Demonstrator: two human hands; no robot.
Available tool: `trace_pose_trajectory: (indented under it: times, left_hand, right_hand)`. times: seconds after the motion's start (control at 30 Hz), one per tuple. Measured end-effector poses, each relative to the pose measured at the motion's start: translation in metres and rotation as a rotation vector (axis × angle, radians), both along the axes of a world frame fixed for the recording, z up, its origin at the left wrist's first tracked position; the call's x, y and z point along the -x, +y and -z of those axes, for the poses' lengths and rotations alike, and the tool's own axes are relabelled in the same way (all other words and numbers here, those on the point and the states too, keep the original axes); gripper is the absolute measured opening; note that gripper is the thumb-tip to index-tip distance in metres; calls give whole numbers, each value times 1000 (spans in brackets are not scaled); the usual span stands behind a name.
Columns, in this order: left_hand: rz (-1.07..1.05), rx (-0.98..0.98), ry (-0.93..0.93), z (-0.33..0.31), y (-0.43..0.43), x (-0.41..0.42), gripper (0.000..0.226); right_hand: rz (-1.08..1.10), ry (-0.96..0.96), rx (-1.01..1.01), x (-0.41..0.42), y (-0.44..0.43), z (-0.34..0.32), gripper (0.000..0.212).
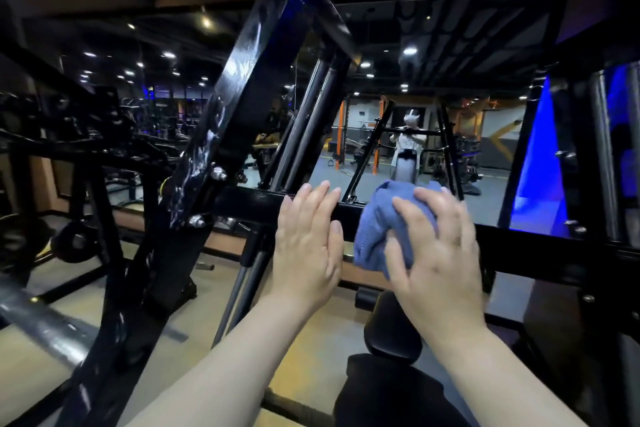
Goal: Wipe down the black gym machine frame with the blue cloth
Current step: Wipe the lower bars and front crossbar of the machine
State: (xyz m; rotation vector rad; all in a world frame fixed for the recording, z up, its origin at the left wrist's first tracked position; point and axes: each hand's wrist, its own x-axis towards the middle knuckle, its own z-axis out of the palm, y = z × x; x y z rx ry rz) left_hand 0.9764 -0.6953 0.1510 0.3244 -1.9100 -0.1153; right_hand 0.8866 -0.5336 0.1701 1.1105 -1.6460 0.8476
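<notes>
The black gym machine frame fills the view: a thick slanted beam rises from lower left to top centre, and a horizontal crossbar runs across the middle. The blue cloth is bunched against that crossbar right of centre. My right hand presses flat on the cloth with fingers spread, covering its right side. My left hand rests flat on the crossbar just left of the cloth, fingers together, holding nothing.
A black padded seat sits below my hands. A wall mirror behind the crossbar reflects the gym and a person in white. More black machine parts and a weight plate stand at left. A black upright rises at right.
</notes>
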Motion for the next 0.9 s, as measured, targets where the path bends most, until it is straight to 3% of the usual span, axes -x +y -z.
trace_pose_trajectory:
  times: [0.13, 0.33, 0.63, 0.83, 0.9]
  left_hand:
    - [6, -7, -6, 4, -7, -8, 51]
    - [-41, -30, -38, 9, -33, -33, 53]
    - [40, -131, 4, 19, -76, -58, 61]
    - [-57, 38, 74, 22, -98, -82, 47]
    - [-122, 82, 152, 22, -109, -90, 45]
  right_hand:
    - [-102, 132, -181, 6, 0, -14, 38]
    - [36, -123, 124, -13, -20, -2, 44]
    - [-197, 139, -273, -52, -112, -23, 44]
    - [-200, 15, -144, -63, -134, -36, 44]
    - [-220, 73, -140, -74, -153, -30, 41]
